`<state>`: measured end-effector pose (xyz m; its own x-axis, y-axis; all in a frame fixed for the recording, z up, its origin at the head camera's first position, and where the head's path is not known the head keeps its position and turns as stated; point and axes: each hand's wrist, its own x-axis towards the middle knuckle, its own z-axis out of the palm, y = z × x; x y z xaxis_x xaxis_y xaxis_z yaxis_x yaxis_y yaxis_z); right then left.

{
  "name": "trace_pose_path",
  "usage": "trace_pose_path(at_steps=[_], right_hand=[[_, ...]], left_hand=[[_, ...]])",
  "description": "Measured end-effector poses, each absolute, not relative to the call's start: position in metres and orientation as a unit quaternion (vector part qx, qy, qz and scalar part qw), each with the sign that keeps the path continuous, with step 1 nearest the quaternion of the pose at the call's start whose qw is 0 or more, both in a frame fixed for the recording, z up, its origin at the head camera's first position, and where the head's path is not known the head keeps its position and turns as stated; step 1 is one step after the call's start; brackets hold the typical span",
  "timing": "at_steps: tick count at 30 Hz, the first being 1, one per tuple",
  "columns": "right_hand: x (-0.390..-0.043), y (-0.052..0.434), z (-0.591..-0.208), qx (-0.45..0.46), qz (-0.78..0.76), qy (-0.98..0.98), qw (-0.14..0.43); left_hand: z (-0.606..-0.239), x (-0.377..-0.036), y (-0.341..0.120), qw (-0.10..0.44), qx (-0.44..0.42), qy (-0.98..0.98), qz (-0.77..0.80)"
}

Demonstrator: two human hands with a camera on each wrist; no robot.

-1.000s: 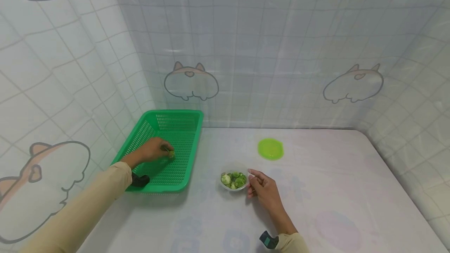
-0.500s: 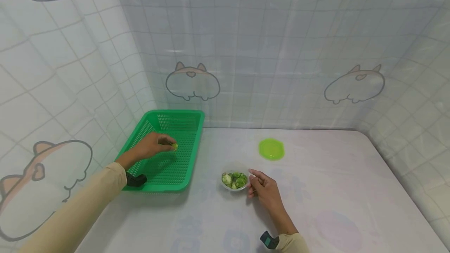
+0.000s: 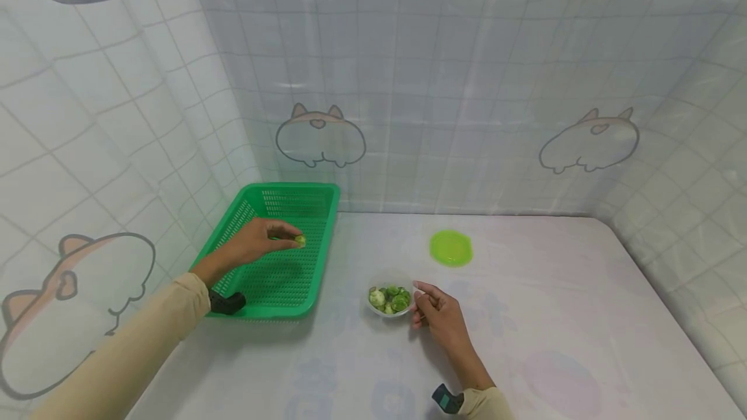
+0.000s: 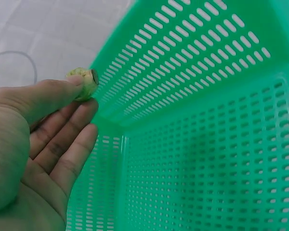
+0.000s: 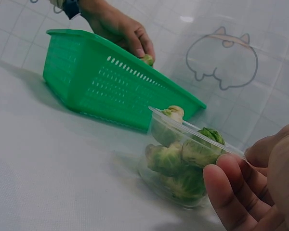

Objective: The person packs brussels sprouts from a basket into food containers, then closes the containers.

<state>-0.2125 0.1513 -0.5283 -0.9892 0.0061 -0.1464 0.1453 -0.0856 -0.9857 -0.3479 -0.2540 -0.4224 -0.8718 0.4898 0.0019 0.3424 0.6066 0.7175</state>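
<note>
White tiled-pattern sheeting with cartoon animal outlines backed a pale table (image 3: pixel 525 342). Left arm, in a tan sleeve (image 3: pixel 146 336), extended forward over the green perforated basket (image 3: pixel 318 212) at the table's left rear. Left hand (image 3: pixel 257 245) held above the basket floor; thumb and fingers (image 4: pixel 70 89) pinched a single Brussels sprout (image 3: pixel 300 240) at the tips, the remaining fingers loosely extended beneath. Sprout was raised off the basket, above its interior. Right hand (image 3: pixel 440 316) rested on the table just beside a clear plastic bowl (image 3: pixel 388 300) of Brussels sprouts; fingers (image 5: pixel 231 192) curled lightly against the bowl's wall and rim. Whether they truly gripped it could not be told. Green lid (image 3: pixel 450 247) lay flat on the table behind the bowl, well apart from it. Left wrist view cut off most of the basket; pinched sprout partly hidden behind the thumb. Count of sprouts in the bowl unclear.
</note>
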Motion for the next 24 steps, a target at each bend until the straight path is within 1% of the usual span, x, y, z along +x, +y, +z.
trace_pose_path(at_steps=[5, 14, 22, 24], right_hand=[[-0.212, 0.152, -0.528, 0.053, -0.733, 0.676, 0.05], [-0.213, 0.151, -0.53, 0.049, -0.735, 0.675, 0.049], [-0.213, 0.151, -0.531, 0.054, -0.73, 0.679, 0.049], [-0.213, 0.151, -0.531, 0.055, -0.73, 0.679, 0.049]], left_hand=[[-0.416, -0.343, -0.244, 0.106, 0.24, 0.883, 0.389], [-0.412, -0.339, -0.22, 0.14, 0.259, 0.867, 0.403], [-0.414, -0.335, -0.193, 0.141, 0.288, 0.864, 0.389], [-0.413, -0.333, -0.185, 0.148, 0.293, 0.859, 0.393]])
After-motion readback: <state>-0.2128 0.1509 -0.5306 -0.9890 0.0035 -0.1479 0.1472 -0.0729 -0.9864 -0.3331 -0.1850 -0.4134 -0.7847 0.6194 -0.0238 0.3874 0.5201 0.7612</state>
